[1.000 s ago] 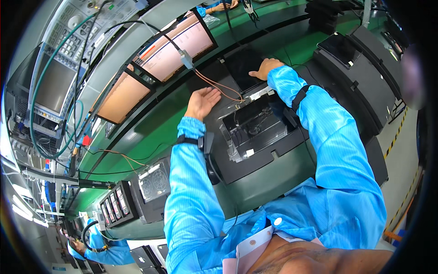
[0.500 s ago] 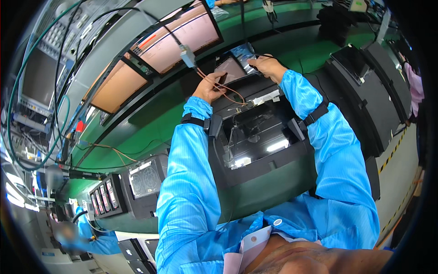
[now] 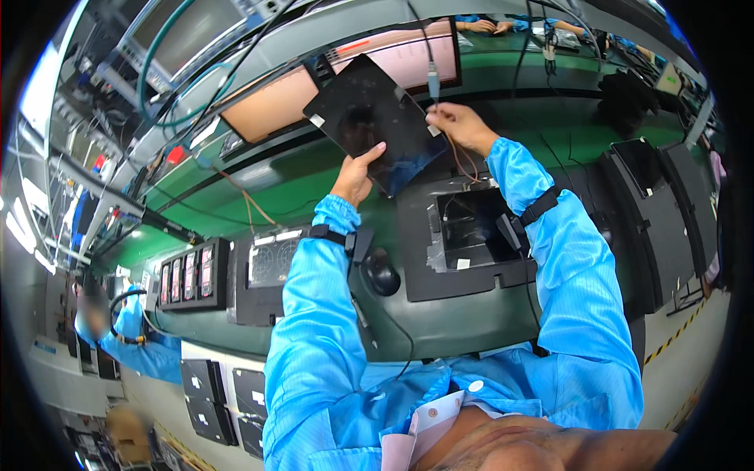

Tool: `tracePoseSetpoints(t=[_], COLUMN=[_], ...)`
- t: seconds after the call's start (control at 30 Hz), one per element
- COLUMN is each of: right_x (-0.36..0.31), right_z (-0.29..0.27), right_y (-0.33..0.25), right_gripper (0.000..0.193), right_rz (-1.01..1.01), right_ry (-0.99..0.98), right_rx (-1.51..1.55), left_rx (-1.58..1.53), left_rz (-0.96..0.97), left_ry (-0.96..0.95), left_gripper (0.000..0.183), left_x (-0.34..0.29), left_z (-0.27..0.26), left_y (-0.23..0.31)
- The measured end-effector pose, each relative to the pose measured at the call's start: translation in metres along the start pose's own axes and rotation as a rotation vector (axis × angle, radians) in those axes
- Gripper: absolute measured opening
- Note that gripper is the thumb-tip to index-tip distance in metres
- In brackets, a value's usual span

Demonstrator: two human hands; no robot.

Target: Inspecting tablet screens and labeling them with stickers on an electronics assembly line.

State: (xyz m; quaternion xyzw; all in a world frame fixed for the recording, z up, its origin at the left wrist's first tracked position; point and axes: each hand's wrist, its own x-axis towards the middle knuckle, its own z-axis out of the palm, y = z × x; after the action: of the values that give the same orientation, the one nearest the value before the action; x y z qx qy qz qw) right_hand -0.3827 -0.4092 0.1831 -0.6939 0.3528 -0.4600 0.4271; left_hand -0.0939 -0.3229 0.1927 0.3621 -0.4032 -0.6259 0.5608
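My left hand (image 3: pixel 358 177) grips a dark, glossy flat panel (image 3: pixel 357 98) by its near edge, thumb on its face. The panel is raised and tilted in front of the monitors, with small white tabs at its left and right edges. At the panel's right edge, my right hand (image 3: pixel 465 128) has its fingers pinched together, beside a hanging cable with a pale grey connector (image 3: pixel 433 81). What the pinch holds is too small to make out. Below my right hand, a second dark panel (image 3: pixel 479 224) lies in a black foam tray (image 3: pixel 440 286).
A black mouse (image 3: pixel 382 273) sits near my left forearm. Monitors (image 3: pixel 271 98) stand behind the raised panel. More black trays (image 3: pixel 660 235) are at the right; a tray with several small devices (image 3: pixel 191 275) is at the left. Other people's hands (image 3: pixel 491 27) show at the far side.
My left hand now holds a dark panel up, face visible, farther left of the foam tray. My right hand stays beside the connector cable. The view has shifted, showing the mouse.
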Motion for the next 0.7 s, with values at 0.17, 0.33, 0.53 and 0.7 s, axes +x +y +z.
tracePoseSetpoints(t=[0.17,0.33,0.53,0.7], right_x=[-0.054,-0.164,-0.149,-0.131], right_z=[0.016,0.100,0.245,0.285], right_y=[-0.049,-0.099,-0.071,-0.054], right_gripper=[0.028,0.008,0.020,0.027], right_rz=[-0.014,-0.341,-0.643,-0.686], right_ry=[0.621,0.153,-0.526,-0.745], right_rx=[-0.266,-0.341,-0.668,-0.910], left_rx=[0.362,0.107,-0.543,-0.885], left_rz=[0.031,0.050,0.294,0.309], left_ry=[0.242,0.444,0.627,0.701], left_gripper=[0.034,0.036,0.033,0.012], left_x=[-0.137,-0.322,-0.428,-0.465], left_z=[-0.061,-0.106,-0.119,-0.136], left_y=[0.045,0.053,0.027,0.024])
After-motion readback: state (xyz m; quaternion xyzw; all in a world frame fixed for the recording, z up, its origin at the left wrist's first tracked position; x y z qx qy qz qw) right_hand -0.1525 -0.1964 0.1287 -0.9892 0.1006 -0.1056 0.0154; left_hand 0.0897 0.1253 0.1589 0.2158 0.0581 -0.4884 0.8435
